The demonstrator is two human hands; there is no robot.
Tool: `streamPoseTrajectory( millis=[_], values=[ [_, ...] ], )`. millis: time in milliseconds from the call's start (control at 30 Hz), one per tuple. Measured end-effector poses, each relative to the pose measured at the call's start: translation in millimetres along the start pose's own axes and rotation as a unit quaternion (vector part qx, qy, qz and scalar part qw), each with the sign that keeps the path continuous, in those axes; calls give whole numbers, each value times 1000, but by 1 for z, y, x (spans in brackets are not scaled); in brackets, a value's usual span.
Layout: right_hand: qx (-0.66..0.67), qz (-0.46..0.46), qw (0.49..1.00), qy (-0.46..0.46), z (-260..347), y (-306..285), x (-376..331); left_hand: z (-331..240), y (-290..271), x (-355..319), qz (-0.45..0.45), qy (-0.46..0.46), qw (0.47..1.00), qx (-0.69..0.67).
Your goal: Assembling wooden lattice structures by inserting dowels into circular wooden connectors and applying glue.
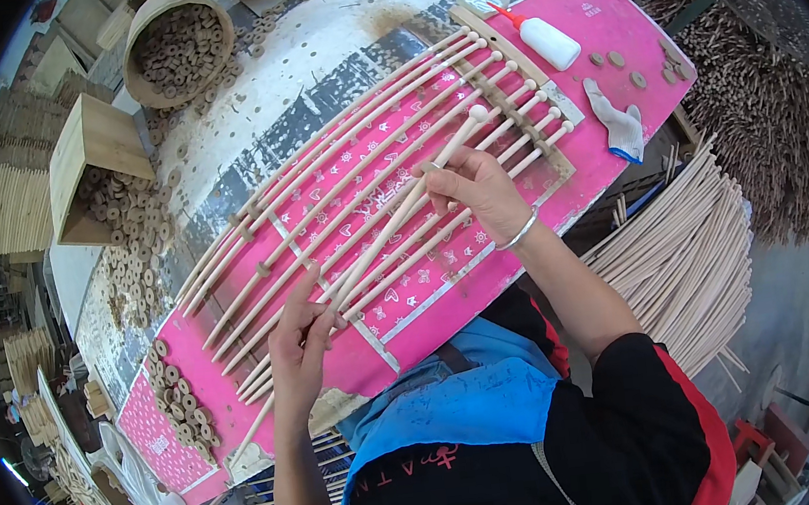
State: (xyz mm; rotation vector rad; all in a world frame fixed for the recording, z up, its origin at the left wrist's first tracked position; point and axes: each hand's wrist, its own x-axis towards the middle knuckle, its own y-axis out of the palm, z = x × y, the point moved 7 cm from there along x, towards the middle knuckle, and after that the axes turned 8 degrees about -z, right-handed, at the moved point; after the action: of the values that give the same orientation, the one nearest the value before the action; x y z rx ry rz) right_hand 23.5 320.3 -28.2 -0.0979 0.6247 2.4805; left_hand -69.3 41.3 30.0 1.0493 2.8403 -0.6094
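Note:
A long wooden stick with a round ball at its upper end slants over the pink board, held in both hands. My right hand is closed on it below the ball, its fingertips at a small wooden ring on the stick. Lower down, my left hand pinches the same stick; a small disc seems to show at its fingertips, partly hidden. Beneath lie several ball-ended sticks side by side, their ball ends on a notched wooden rack. Some carry a wooden ring near the lower end.
Loose wooden rings lie at the board's left end. A bucket and a wooden box of rings stand beyond. A white glue bottle and a glove lie at the right, above bundled bare sticks.

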Motion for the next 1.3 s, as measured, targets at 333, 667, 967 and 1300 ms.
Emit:
streamPoseTrajectory(
  millis=[333, 667, 967, 1300],
  values=[
    [-28, -23, 999, 29, 6, -17, -6, -5, 5, 10, -7, 70, 995, 67],
    [8, -17, 1000, 14, 13, -33, -12, -6, 15, 21, 15, 89, 991, 95],
    [-65, -80, 995, 13, 10, -52, -11, -4, 20, 31, 25, 78, 989, 120],
    [-177, -224, 955, -82, 48, -95, -8, -34, 54, 70, -2, 235, 955, 180]
  ],
)
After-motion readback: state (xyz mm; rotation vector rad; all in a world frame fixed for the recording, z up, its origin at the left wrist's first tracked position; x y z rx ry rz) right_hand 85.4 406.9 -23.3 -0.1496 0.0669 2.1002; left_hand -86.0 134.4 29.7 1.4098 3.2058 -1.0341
